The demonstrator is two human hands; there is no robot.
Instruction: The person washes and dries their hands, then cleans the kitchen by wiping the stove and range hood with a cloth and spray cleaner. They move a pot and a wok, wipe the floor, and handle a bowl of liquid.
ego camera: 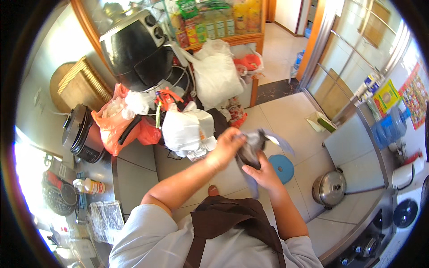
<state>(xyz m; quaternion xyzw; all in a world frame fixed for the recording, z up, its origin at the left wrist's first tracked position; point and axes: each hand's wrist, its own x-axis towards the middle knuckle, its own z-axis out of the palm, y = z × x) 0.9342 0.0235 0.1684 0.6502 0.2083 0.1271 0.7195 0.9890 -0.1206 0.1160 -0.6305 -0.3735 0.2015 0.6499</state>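
Note:
In front of my chest, both hands hold a limp, dark grey and bluish bundle (249, 150), blurred by motion. Whether it is cloth or a plastic bag I cannot tell. My left hand (228, 143) pinches its upper left edge between thumb and fingers. Lower down, my right hand (263, 171) grips its right side, thumb on top. One bluish strip sticks out to the upper right and another hangs below. Just beyond my right hand, lower down on the tiled floor, is a round blue stool or lid (281, 169).
A lidded steel pot (329, 189) stands on the floor at right, by the cabinets. White plastic bags (187, 129) and an orange bag (115, 124) crowd the left front, below a black air fryer (137, 53). A rice cooker (83, 134) sits on the left counter; a gas stove (365, 246) is at lower right.

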